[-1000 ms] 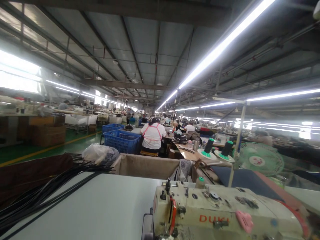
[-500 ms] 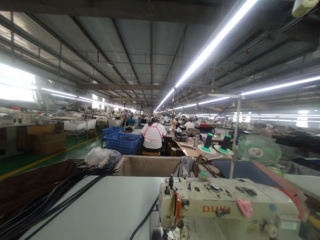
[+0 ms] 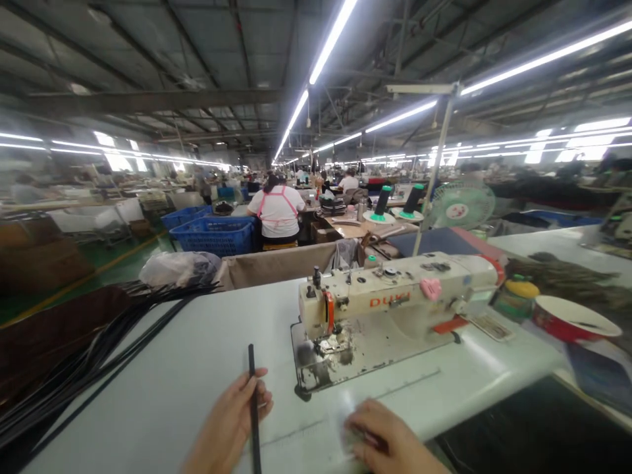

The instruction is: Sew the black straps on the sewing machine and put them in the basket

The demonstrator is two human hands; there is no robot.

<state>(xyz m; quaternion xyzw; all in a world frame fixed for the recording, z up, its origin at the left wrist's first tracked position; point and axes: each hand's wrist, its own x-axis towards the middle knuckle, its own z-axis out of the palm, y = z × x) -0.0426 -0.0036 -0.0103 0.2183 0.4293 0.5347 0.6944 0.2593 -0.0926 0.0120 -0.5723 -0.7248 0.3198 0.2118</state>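
My left hand (image 3: pixel 232 418) pinches a narrow black strip (image 3: pixel 251 361) between thumb and fingers. The strip stands nearly upright in the view, its lower end running out of the bottom edge. Close to the front of the table, my right hand (image 3: pixel 388 431) is curled around something small and dark that motion blur hides. Just beyond both hands sits a cream sewing machine (image 3: pixel 395 283) with an orange-red lever at its head and a pink piece stuck on its arm. A bundle of long black strips (image 3: pixel 99 349) lies along the table's left side.
Behind the machine are a fabric-lined bin (image 3: pixel 276 263), a green fan (image 3: pixel 459 204) and two dark thread cones (image 3: pixel 381 201). A red-and-white round container (image 3: pixel 575 319) stands at the right. Further back, a person (image 3: pixel 280 210) in a white top sits beside blue crates (image 3: pixel 212 234).
The view has tilted down, bringing more of the table and machine into sight. Both my hands have come into view, the left with a black strip.
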